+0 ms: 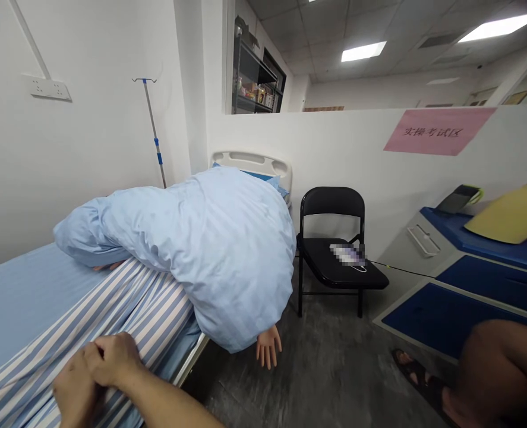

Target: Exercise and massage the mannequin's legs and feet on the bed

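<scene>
My left hand [73, 380] and my right hand [117, 358] are side by side at the lower left, fingers curled down and closed on the striped trousers [156, 300]. The fingertips are hidden under the knuckles. The blue-and-white trousers clothe the legs of a figure lying on the bed. A light blue quilt [240, 244] is heaped over the figure's upper part. From under the quilt's near edge, a hand [268, 346], which looks like a manikin's, hangs beside the bed.
The bed's sheet [18, 291] is pale blue, with a headboard [252, 159] at the far end. An IV pole [153, 128] stands behind. Right of the bed are a black folding chair [332, 202] and a blue cabinet [481, 303]. A person's bent leg [504, 362] shows at lower right.
</scene>
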{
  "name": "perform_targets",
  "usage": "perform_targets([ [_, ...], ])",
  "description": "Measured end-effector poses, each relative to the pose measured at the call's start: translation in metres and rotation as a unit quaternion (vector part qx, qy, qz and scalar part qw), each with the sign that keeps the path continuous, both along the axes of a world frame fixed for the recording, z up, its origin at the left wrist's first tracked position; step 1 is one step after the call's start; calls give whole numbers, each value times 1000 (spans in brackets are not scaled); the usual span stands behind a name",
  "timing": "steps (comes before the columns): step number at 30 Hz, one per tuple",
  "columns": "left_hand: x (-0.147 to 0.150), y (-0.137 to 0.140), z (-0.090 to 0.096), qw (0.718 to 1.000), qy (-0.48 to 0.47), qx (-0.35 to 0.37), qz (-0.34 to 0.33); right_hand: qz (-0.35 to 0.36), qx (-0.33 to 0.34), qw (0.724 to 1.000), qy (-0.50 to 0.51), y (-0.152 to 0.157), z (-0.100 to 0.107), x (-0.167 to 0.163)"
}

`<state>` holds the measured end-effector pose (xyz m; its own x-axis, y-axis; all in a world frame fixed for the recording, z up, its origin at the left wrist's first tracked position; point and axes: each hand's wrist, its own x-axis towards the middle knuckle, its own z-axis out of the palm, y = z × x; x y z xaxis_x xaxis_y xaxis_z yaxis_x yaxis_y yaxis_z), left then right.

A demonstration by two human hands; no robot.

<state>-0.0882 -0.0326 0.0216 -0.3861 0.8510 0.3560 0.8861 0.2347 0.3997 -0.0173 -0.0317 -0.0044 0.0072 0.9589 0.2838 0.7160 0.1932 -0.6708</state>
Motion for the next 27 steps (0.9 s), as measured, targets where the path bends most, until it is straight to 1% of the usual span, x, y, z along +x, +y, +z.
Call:
perform_targets([
  [1,0,-2,-9,1000,15,-2,-24,-1,-1,1000,5,0,-1,0],
  [3,-2,-4,-25,997,-7,-24,-71,-8,2,1000,9,0,-1,1],
  [4,-4,-4,-31,996,-13,-35,-84,-12,7,1000,10,0,-1,1],
  [6,-8,-3,-39,993,-24,-59,-99,-15,17,1000,12,-1,1,2],
  [8,-10,-1,-43,991,-37,-77,-107,-15,22,999,20,-2,4,2],
  [13,-10,-2,-39,989,-59,-85,-105,-5,14,1000,20,-2,8,2],
  [17,-6,-4,-33,987,-76,-106,-97,10,-10,1000,-24,2,19,9],
  [19,-2,-6,-29,985,-80,-116,-96,19,0,999,-44,6,30,15],
  [22,5,-9,-23,985,-64,-138,-86,40,33,998,-40,14,43,22],
  [24,9,-10,-21,985,-51,-149,-76,42,42,998,-29,17,43,25],
  [27,13,-11,-22,986,-45,-149,-61,21,34,999,-32,16,28,29],
])
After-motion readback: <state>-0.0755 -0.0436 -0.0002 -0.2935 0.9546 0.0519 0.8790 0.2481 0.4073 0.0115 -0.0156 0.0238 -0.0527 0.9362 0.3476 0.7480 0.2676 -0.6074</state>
